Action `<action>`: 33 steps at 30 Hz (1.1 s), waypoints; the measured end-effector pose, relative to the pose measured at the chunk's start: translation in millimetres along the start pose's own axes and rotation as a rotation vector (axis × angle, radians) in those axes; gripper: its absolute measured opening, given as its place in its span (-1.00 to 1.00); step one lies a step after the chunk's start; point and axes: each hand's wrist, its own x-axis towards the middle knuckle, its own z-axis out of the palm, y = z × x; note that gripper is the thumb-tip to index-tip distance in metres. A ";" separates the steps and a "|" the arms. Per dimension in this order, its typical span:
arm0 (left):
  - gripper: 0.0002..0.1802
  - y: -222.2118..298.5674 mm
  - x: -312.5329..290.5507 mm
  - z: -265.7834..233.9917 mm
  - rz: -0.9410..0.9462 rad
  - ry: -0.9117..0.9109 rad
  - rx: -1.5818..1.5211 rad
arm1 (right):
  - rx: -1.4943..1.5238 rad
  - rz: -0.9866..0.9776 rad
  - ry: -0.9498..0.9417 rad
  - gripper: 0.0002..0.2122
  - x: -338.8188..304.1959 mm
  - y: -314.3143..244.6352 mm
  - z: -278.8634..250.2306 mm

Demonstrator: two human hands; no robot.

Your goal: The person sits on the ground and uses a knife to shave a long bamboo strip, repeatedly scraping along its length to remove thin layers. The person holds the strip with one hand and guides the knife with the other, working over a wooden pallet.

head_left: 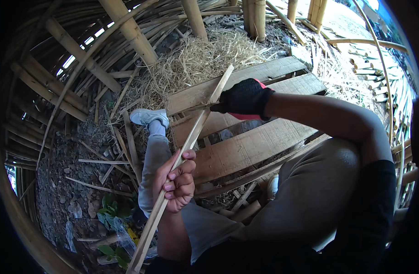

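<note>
Our pale strip (197,128) slants over the slatted surface's (250,153) left edge. There our bare left hand (177,182) grips it; our gloved right hand (244,98), above the surface, is closed against it, contents unclear. We should hold it steady, without sliding skin along its edges.
</note>
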 end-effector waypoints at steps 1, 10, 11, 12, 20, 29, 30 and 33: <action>-0.74 1.7 -1.3 -0.5 0.002 -0.016 0.008 | 0.034 0.039 0.011 -0.48 0.3 -6.1 5.9; -0.53 36.8 -3.8 -5.4 0.002 0.124 0.810 | -0.048 -0.129 0.041 -0.61 -3.0 -0.7 10.4; -0.50 45.5 -0.4 -10.8 0.149 0.195 1.077 | -0.060 -0.118 0.043 -0.62 -4.2 -5.3 8.0; -0.45 55.3 10.4 -20.5 0.294 0.250 1.336 | -0.085 -0.095 0.040 -0.62 -8.4 -6.1 4.2; -0.63 13.2 42.8 -18.5 1.292 -0.350 2.337 | 0.012 0.054 -0.040 -0.55 -29.1 -15.5 -8.3; -0.42 -23.0 78.5 -27.1 1.134 -0.835 1.726 | -0.098 0.118 -0.074 -0.52 -81.2 -6.9 -24.9; -0.43 -21.4 76.2 -28.5 1.134 -0.835 1.686 | -0.096 0.146 -0.126 -0.56 -80.2 -14.6 -29.1; -0.44 -20.2 70.4 -26.5 1.126 -0.839 1.566 | -0.100 0.139 -0.198 -0.64 -74.8 -20.6 -35.0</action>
